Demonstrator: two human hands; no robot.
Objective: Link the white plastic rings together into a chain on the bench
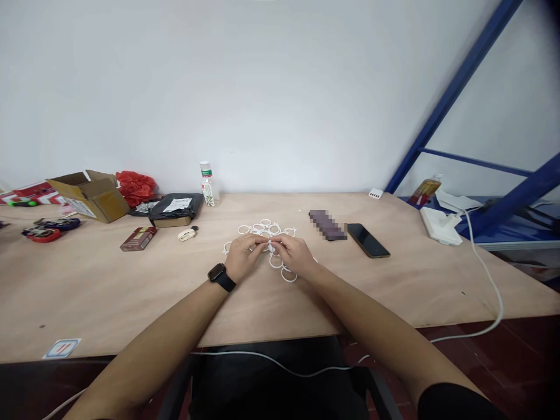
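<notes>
Several thin white rings (289, 275), each with a small tab where that detail shows, lie in a loose cluster at the middle of the table. Above them, my left hand (243, 255) and my right hand (296, 254) meet with fingertips pinched together. Between the fingertips is a small white piece (270, 247), which looks like the tab of one of these rings. My fingers cover most of it, so its full shape is hidden. Some rings lie partly behind both hands. A black smartwatch (222, 277) sits on my left wrist.
On the left are a cigarette pack (139, 239), an earbud case (187, 234), a black parcel (177, 205) and an open cardboard box (90, 195). A clear bottle (210, 185) stands by the wall. On the right lie a phone (368, 240) and a white cable (487, 280).
</notes>
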